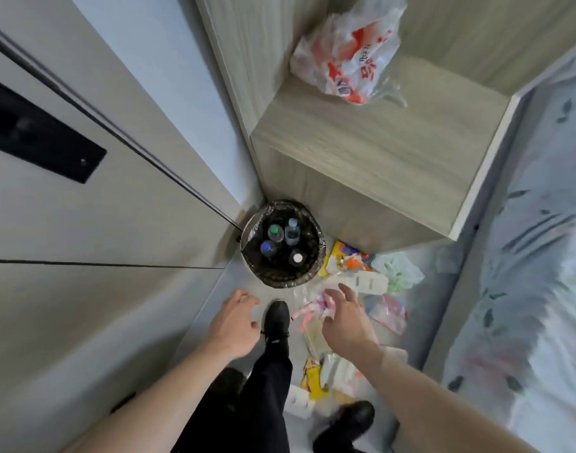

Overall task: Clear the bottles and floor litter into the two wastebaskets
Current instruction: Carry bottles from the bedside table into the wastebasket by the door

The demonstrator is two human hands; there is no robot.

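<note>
A round wastebasket [247,238] lined with a black bag stands on the floor in the corner. Several plastic bottles [292,232] stand upright inside it. Litter is strewn over the floor to its right and toward me: yellow and orange wrappers [340,256], a white card piece [370,282], a pale green bag [399,271], pink wrappers [308,313] and a yellow packet [314,380]. My left hand [236,323] hovers empty, fingers relaxed, just short of the basket. Above the pink wrappers my right hand [344,318] is spread open, holding nothing.
A wooden cabinet [371,158] juts out behind the basket, with a red-and-white plastic bag [348,57] on top. A bed with floral bedding [535,273] lines the right side. Grey wardrobe doors [84,207] run along the left. My black shoes [277,318] stand among the litter.
</note>
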